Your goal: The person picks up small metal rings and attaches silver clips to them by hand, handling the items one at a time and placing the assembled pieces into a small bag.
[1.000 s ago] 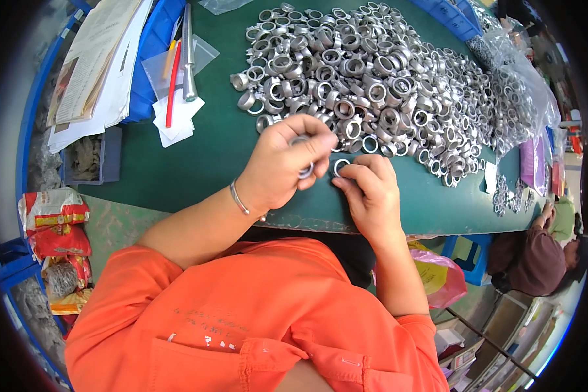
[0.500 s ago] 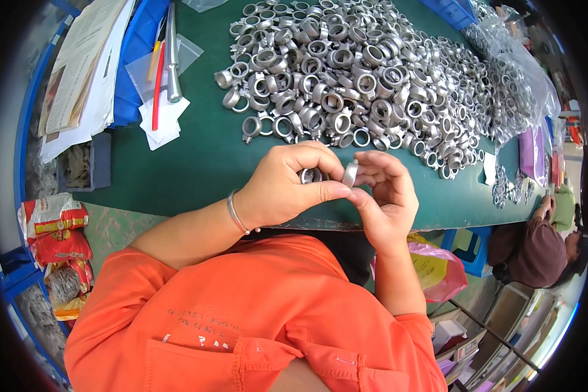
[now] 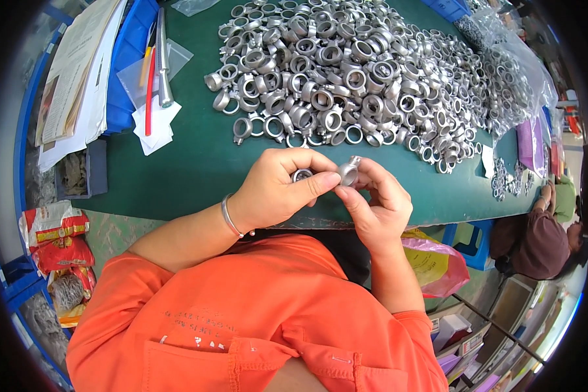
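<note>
Between my two hands, just above the table's near edge, is a small silver-grey metal ring (image 3: 348, 174) with a short lug on top. My right hand (image 3: 383, 206) pinches it with thumb and fingers. The thumb and forefinger of my left hand (image 3: 276, 186) touch its left side. Curled in my left hand is a second metal ring (image 3: 301, 175), partly hidden by the fingers. Beyond both hands lies a large heap of similar metal rings (image 3: 333, 98) on the green table (image 3: 163, 189).
At the left are a blue bin (image 3: 125, 72), papers (image 3: 78, 78), a red stick (image 3: 149, 98) and a metal rod (image 3: 164, 72). Bagged rings (image 3: 503, 91) and a purple basket (image 3: 532, 147) stand right. Another person (image 3: 536, 245) sits at the far right, near a blue stool (image 3: 473, 245).
The ring between my hands has turned from nearly edge-on to show its opening and lug. My hands have shifted slightly, and the whole view has moved a little.
</note>
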`<move>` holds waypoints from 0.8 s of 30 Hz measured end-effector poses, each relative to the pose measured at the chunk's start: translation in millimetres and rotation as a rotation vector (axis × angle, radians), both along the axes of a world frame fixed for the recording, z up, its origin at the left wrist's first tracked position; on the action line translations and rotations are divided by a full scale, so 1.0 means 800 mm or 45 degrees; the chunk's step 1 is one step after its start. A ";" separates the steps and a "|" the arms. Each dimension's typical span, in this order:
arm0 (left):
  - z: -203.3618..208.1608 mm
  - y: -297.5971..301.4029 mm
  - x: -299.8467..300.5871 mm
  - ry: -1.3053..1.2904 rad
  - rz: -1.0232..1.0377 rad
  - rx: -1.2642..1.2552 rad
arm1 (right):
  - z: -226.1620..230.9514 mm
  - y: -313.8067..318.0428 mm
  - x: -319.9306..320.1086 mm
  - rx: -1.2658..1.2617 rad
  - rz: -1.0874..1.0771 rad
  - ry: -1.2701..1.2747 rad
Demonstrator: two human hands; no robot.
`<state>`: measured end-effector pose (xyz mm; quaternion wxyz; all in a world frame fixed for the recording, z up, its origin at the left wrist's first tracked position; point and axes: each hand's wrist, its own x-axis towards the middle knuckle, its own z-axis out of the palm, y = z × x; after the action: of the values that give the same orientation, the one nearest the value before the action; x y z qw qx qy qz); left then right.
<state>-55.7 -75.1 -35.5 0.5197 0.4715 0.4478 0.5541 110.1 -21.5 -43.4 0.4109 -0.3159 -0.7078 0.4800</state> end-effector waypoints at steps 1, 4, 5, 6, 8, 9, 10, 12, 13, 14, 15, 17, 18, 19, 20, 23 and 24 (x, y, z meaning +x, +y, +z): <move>0.006 0.000 0.000 -0.081 -0.026 -0.150 | 0.000 0.001 -0.001 0.092 -0.037 -0.043; 0.004 0.000 0.001 -0.225 -0.046 -0.321 | 0.001 0.002 0.000 0.239 -0.077 -0.131; 0.001 0.000 0.001 -0.289 -0.043 -0.342 | 0.001 0.002 0.000 0.293 -0.082 -0.176; 0.002 0.001 0.001 -0.289 -0.044 -0.339 | 0.001 0.003 0.001 0.296 -0.083 -0.176; 0.004 0.000 -0.001 -0.266 -0.066 -0.355 | 0.001 0.002 0.002 0.351 -0.098 -0.224; 0.006 0.002 -0.001 -0.262 -0.069 -0.344 | 0.003 0.003 0.002 0.362 -0.102 -0.221; 0.008 0.002 -0.001 -0.213 -0.080 -0.361 | 0.006 0.003 0.001 0.342 -0.103 -0.185; 0.013 0.003 -0.001 -0.152 -0.115 -0.460 | 0.008 0.000 -0.003 0.252 -0.120 -0.060; 0.014 0.005 -0.002 -0.212 -0.145 -0.512 | 0.010 0.002 0.000 0.214 -0.081 -0.060; 0.015 0.006 -0.004 -0.269 -0.180 -0.566 | 0.014 0.005 0.004 0.175 -0.045 -0.060; 0.022 0.007 -0.006 -0.233 -0.221 -0.608 | 0.019 0.007 0.006 0.089 -0.023 -0.003; 0.033 0.010 -0.012 -0.147 -0.313 -0.632 | 0.034 0.016 0.013 -0.112 -0.004 0.075; 0.035 0.012 -0.016 -0.100 -0.363 -0.632 | 0.044 0.023 0.014 -0.214 0.007 0.119; 0.034 0.013 -0.021 -0.068 -0.409 -0.608 | 0.050 0.033 0.019 -0.278 0.022 0.098; 0.032 0.016 -0.024 -0.035 -0.454 -0.584 | 0.059 0.040 0.023 -0.499 -0.067 0.108; 0.023 0.018 -0.026 -0.338 -0.457 -0.664 | 0.082 0.090 0.041 -0.516 -0.192 0.014; 0.019 0.019 -0.028 -0.493 -0.480 -0.691 | 0.092 0.111 0.051 -0.442 -0.205 -0.036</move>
<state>-78.3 -59.7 -20.2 0.7935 0.2774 0.3770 0.3889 150.6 67.4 30.4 0.3773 -0.4445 -0.5924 0.5560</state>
